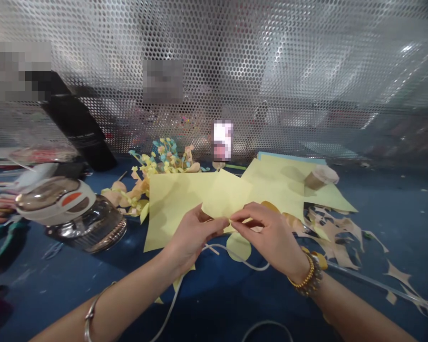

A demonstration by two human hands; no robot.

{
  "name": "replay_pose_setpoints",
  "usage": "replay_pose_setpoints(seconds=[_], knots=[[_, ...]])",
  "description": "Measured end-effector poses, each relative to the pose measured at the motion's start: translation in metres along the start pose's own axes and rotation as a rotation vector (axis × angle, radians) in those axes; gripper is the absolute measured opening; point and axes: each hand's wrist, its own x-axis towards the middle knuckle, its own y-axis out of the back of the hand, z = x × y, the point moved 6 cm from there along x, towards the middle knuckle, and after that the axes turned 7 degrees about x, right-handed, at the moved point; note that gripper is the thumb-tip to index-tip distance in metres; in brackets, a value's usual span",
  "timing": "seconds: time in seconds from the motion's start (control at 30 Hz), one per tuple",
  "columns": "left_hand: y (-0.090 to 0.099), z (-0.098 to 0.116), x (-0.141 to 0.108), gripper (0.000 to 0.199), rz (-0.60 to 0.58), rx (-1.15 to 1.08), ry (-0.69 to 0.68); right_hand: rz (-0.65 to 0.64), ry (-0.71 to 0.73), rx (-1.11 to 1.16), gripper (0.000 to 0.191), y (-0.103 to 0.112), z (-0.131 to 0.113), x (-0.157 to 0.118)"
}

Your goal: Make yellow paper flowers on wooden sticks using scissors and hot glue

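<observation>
- The left hand (196, 232) is pinching a small yellow sheet (223, 194) between thumb and fingers.
- The right hand (266, 228) is pressing its fingertips together at the sheet's lower edge; I cannot tell whether paper is lying between them.
- Larger yellow sheets (167, 204) are lying beyond, toward the table's (395, 199) back edge.
- Light, close pinches are probably serving best, so nothing is buckling or catching the white cable (255, 267).

At frame centre were one left hand (192, 233) and one right hand (269, 232), at left one lidded jar (85, 229), below centre one yellow paper disc (239, 248).
</observation>
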Motion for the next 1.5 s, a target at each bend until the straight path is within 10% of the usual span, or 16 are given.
replay_pose_setpoints(seconds=[1.1,1.5], knots=[[0.001,0.007,-0.005,0.016,0.066,0.249,-0.063,-0.004,-0.130,0.207,0.004,-0.001,0.012,-0.001],[0.001,0.003,-0.007,0.010,0.036,0.122,0.013,0.014,0.267,-0.143,0.009,0.002,-0.014,-0.002]])
